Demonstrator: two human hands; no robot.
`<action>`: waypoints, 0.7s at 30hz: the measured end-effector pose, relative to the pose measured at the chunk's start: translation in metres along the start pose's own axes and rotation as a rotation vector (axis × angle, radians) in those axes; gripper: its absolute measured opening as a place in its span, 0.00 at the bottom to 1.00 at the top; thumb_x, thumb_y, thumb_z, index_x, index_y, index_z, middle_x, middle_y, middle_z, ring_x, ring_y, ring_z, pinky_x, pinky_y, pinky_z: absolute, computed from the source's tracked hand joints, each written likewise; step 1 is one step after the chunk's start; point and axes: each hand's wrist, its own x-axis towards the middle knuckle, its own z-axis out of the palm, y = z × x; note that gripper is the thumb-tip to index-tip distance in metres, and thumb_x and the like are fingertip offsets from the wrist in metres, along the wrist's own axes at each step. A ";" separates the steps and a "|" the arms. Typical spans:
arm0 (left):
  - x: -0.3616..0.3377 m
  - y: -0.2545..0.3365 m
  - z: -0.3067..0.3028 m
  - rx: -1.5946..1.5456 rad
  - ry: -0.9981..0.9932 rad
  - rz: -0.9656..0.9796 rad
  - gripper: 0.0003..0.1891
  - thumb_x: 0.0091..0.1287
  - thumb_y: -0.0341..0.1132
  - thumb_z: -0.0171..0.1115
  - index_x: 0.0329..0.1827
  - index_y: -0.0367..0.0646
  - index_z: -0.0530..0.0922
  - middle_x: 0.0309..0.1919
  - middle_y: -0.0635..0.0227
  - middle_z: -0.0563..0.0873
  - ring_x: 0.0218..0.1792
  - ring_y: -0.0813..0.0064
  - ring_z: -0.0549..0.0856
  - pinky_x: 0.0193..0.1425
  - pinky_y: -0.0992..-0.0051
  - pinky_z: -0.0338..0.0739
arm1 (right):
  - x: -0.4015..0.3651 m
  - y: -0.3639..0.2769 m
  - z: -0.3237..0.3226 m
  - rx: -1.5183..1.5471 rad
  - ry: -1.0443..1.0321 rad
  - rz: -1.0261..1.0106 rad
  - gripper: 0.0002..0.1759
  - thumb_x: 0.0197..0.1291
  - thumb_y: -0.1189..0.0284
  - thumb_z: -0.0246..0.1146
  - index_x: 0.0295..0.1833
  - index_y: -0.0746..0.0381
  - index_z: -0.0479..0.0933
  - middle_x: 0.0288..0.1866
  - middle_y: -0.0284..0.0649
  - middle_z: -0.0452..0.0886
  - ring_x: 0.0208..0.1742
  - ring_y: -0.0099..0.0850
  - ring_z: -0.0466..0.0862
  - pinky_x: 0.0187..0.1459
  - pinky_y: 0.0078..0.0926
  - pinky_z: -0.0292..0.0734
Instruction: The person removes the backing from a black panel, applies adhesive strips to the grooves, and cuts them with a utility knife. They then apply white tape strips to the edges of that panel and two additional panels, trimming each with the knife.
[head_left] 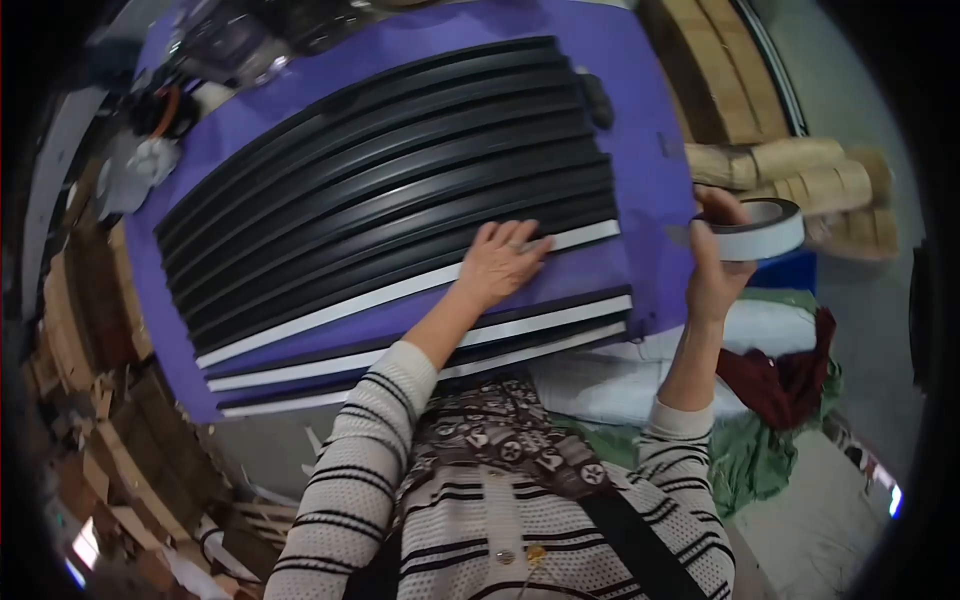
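My left hand (497,266) lies with spread fingers on the nearest of several long black strips (400,165), which sit side by side on the purple table. A white band (330,312) runs along that strip's near edge. Gripped in my right hand (712,265) is a roll of white tape (762,238), held just past the table's right edge. Closer to me are two separate black strips, one with a white band (540,318) and another with a white band (500,358), partly hidden behind my left forearm.
The purple table (655,200) has bottles or clear packs (225,45) at its far left. A dark object (597,98) lies by the strips' right end. Cardboard stacks (715,70) and brown wrapped bundles (810,170) stand right. White sacks (600,385) and a dark red cloth (780,375) lie below.
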 end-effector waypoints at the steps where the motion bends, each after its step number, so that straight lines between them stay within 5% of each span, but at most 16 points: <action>1: 0.001 0.000 -0.002 -0.090 0.060 -0.002 0.16 0.53 0.38 0.57 0.46 0.52 0.73 0.46 0.63 0.71 0.46 0.67 0.71 0.48 0.66 0.64 | -0.010 0.014 0.019 -0.268 -0.187 0.000 0.12 0.49 0.74 0.60 0.40 0.67 0.73 0.37 0.38 0.76 0.42 0.24 0.75 0.46 0.20 0.68; 2: -0.007 -0.006 -0.007 -0.183 0.129 -0.001 0.14 0.53 0.36 0.57 0.44 0.48 0.74 0.43 0.62 0.72 0.45 0.65 0.72 0.48 0.65 0.65 | -0.028 0.025 0.042 -0.366 -0.371 0.241 0.14 0.46 0.73 0.62 0.39 0.68 0.73 0.37 0.42 0.76 0.42 0.32 0.76 0.45 0.25 0.69; 4: -0.051 -0.027 -0.033 -0.117 0.201 -0.150 0.13 0.52 0.34 0.57 0.41 0.46 0.74 0.40 0.63 0.74 0.43 0.64 0.73 0.47 0.64 0.65 | -0.060 0.064 0.066 -0.892 -0.645 -0.203 0.16 0.41 0.71 0.65 0.36 0.69 0.74 0.36 0.47 0.75 0.41 0.40 0.75 0.44 0.33 0.69; 8: -0.161 -0.083 -0.078 0.318 0.392 -0.552 0.06 0.51 0.29 0.56 0.33 0.41 0.74 0.30 0.63 0.75 0.33 0.62 0.74 0.38 0.65 0.68 | -0.081 0.092 0.085 -0.922 -0.663 -0.367 0.15 0.35 0.71 0.66 0.31 0.68 0.73 0.39 0.47 0.73 0.41 0.44 0.73 0.43 0.37 0.69; 12: -0.218 -0.100 -0.094 0.265 0.200 -0.645 0.04 0.54 0.31 0.55 0.26 0.41 0.72 0.25 0.61 0.74 0.30 0.61 0.73 0.34 0.64 0.67 | -0.072 0.072 0.086 -1.166 -1.013 -0.090 0.15 0.34 0.73 0.65 0.31 0.66 0.73 0.37 0.46 0.75 0.40 0.44 0.73 0.42 0.37 0.69; 15: -0.225 -0.092 -0.094 0.163 0.156 -0.665 0.05 0.54 0.32 0.56 0.28 0.40 0.73 0.27 0.60 0.74 0.31 0.61 0.73 0.36 0.66 0.67 | -0.071 0.056 0.085 -1.199 -1.001 0.152 0.18 0.38 0.73 0.64 0.39 0.66 0.73 0.39 0.46 0.76 0.41 0.42 0.75 0.44 0.35 0.70; 17: -0.219 -0.083 -0.102 0.091 0.300 -0.656 0.06 0.53 0.32 0.56 0.31 0.39 0.73 0.29 0.59 0.74 0.33 0.60 0.73 0.37 0.66 0.68 | -0.080 0.037 0.113 -0.472 -0.574 0.253 0.22 0.43 0.73 0.63 0.47 0.67 0.71 0.44 0.45 0.76 0.49 0.37 0.74 0.51 0.32 0.68; 20: -0.189 -0.050 -0.110 -0.166 0.506 -0.612 0.11 0.57 0.32 0.56 0.41 0.37 0.73 0.33 0.59 0.74 0.37 0.64 0.74 0.40 0.70 0.70 | -0.114 0.014 0.195 0.465 -0.368 0.452 0.28 0.50 0.77 0.55 0.60 0.66 0.59 0.54 0.44 0.69 0.54 0.33 0.71 0.57 0.30 0.62; 21: -0.184 -0.039 -0.109 -0.750 0.652 -0.751 0.12 0.59 0.33 0.56 0.42 0.37 0.72 0.36 0.61 0.74 0.38 0.68 0.75 0.40 0.73 0.71 | -0.129 0.011 0.223 0.587 -0.361 0.523 0.31 0.51 0.77 0.55 0.62 0.65 0.55 0.55 0.43 0.67 0.54 0.32 0.69 0.56 0.27 0.62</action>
